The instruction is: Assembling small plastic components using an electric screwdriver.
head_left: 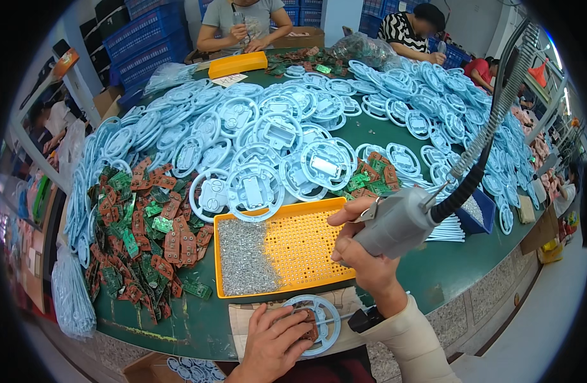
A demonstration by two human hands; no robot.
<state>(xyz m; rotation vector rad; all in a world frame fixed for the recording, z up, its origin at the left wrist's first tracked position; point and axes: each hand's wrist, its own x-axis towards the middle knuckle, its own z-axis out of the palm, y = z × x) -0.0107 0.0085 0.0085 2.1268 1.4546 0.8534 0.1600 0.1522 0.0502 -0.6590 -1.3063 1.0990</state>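
Near the table's front edge lies a light-blue plastic ring part [332, 325] on a piece of cardboard [241, 319]. My left hand [277, 341] rests over its left side, fingertips holding down a brown circuit board [311, 327] at the ring's middle. Raised above and to the right, my right hand [367, 255] is wrapped round a grey electric screwdriver [399, 220]; its working tip cannot be made out. A thin light-blue rod reaches from the ring toward my right wrist. Just beyond the ring is a yellow perforated tray [309, 246], with small silver screws [245, 255] heaped on its left side.
Brown and green circuit boards [172, 239] lie heaped left of the tray. Light-blue ring parts [277, 131] pile across the table's far side. A black cable and coiled spring [488, 140] hang at right, above a blue bin [482, 210]. Other people work beyond the table.
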